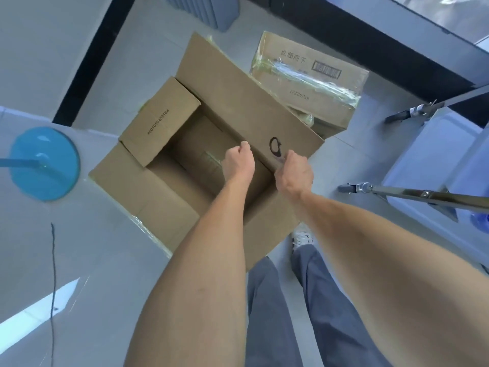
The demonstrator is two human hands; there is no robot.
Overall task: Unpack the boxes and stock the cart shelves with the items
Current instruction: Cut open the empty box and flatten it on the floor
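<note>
While gripped, open box [169,144] mouth-up.

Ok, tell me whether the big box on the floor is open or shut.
Open. The box has its flaps spread outward, showing bare cardboard inside; both hands grip its right flap.

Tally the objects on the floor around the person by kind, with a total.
Cardboard boxes: 2, the open box that both hands reach into, and the taped box behind it
Blue round stand base: 1
Cart with caster wheels: 1
Dark cord: 1
Total: 5
</note>
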